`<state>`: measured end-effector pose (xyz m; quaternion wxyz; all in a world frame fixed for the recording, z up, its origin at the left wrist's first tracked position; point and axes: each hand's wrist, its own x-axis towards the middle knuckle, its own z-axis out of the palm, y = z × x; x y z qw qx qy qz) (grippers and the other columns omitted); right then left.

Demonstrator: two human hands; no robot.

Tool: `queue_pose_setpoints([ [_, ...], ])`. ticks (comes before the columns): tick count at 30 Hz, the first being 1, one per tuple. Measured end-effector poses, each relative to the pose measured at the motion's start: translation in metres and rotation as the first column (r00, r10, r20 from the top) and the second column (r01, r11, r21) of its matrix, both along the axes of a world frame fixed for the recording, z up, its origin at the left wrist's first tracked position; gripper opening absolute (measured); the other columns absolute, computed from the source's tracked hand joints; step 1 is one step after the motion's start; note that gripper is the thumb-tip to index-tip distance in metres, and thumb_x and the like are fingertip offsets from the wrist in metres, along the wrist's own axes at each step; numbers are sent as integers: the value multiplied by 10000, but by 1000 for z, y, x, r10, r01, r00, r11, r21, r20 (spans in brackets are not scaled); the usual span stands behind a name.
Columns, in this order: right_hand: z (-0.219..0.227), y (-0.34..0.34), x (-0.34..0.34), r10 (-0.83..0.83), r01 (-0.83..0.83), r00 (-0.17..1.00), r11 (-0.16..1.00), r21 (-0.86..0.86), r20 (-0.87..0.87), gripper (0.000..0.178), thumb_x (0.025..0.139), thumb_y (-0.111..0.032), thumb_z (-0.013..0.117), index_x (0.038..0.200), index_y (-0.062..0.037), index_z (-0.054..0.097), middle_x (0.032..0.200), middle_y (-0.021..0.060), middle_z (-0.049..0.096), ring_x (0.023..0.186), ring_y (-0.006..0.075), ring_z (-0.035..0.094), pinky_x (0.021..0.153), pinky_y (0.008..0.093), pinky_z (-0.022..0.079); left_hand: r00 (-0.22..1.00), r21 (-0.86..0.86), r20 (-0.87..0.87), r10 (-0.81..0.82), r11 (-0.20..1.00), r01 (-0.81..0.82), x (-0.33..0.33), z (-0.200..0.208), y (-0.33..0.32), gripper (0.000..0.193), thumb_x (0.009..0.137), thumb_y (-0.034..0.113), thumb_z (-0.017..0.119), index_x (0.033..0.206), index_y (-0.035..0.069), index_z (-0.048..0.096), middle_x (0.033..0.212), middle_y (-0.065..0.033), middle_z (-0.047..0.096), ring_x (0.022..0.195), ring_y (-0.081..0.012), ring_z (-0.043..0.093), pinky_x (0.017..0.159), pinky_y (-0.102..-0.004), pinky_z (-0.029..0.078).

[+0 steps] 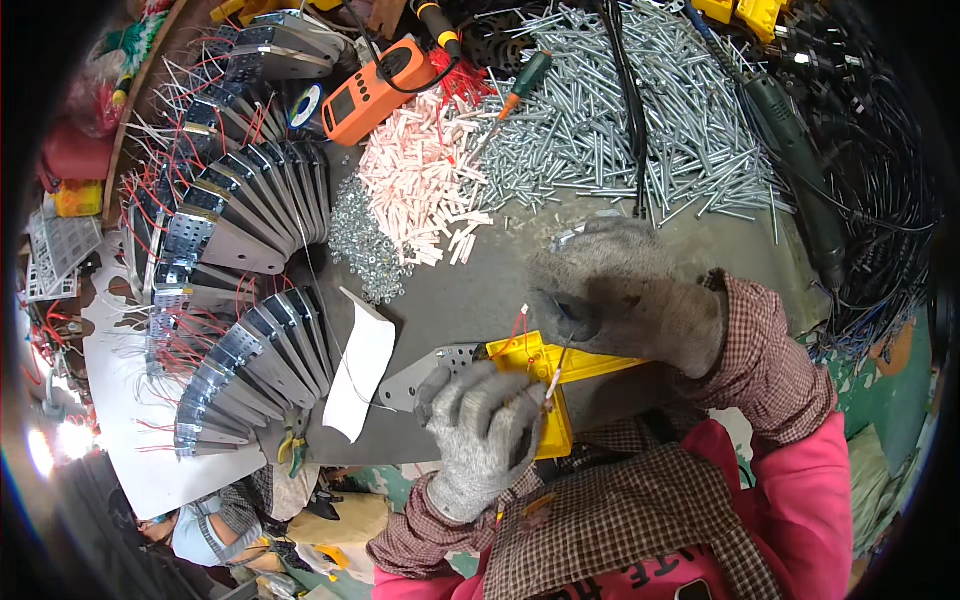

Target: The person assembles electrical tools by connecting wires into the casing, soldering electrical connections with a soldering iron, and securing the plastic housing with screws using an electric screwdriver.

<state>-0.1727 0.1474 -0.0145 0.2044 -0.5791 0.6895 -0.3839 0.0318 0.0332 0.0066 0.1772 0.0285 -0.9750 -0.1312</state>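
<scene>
My left hand (478,425), in a light grey glove, is closed, its fingers curled over the edge of a perforated metal plate (402,385) and a yellow plastic part (556,432). At its fingertips is a thin piece with a pale sleeve (552,386), which seems pinched there. My right hand (615,290), in a darker, stained glove, is closed above the yellow part. A thin dark line runs down from its fingers towards the pale sleeve; what these fingers hold is mostly hidden. A red wire (521,322) with a small white end stands up beside the yellow part.
Rows of metal plates (235,245) with red and white wires curve along the left. Behind my hands lie piles of long screws (600,110), pale pink sleeves (415,180) and small nuts (365,245). An orange meter (365,100), a screwdriver (525,85), pliers (293,445) and black cables (880,180) lie around.
</scene>
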Motion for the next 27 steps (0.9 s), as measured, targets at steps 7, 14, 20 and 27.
queue_pose_setpoints([
  [7,-7,-1,2,-185,146,975,950,-275,-123,214,767,-219,748,892,-77,650,823,113,641,774,308,643,720,409,523,988,125,152,-4,992,-15,-8,10,-3,336,672,109,768,951,163,587,1131,-19,617,1148,-288,524,1030,-535,304],
  [14,-16,0,5,-174,164,985,922,-351,5,188,778,-202,738,886,-75,651,783,105,636,732,293,642,674,396,526,992,214,123,-30,977,3,-12,5,-8,345,640,60,766,922,142,583,1115,-31,629,1109,-287,541,995,-527,328],
  [20,-5,0,4,-169,143,975,973,-179,-141,162,781,-199,721,842,-81,629,727,108,596,691,302,623,651,396,517,995,174,89,-53,984,36,-17,3,-9,349,619,21,753,903,126,580,1088,-29,642,1058,-276,571,954,-500,374],
  [27,-13,-6,6,-163,146,985,962,-232,-57,181,785,-190,740,885,-79,635,725,92,603,680,280,628,644,398,508,990,160,101,-94,984,78,-19,5,-11,310,673,76,750,953,130,629,1082,-25,666,1057,-266,586,1000,-517,360],
])
